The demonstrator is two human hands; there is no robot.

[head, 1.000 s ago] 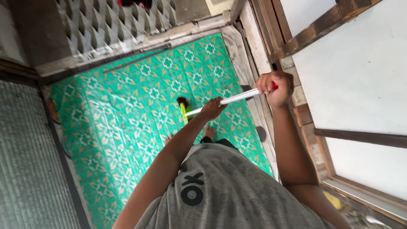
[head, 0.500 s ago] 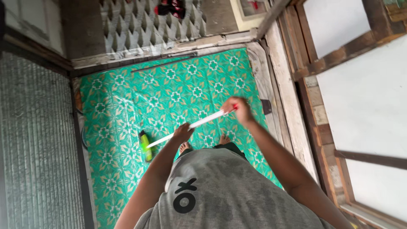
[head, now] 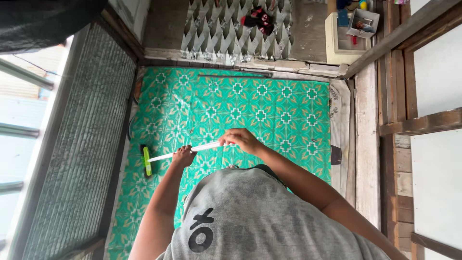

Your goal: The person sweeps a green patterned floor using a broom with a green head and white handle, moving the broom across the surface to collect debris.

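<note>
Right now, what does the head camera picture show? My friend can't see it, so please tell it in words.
Seen from above, a person in a grey shirt holds a white-handled broom in both hands, left hand lower, right hand higher. Its green head rests on a green patterned floor mat near the corrugated wall. A wooden frame stands opposite.

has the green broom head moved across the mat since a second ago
Yes. The green broom head has swept from the middle of the green patterned mat over to its left edge, beside the corrugated wall.
</note>
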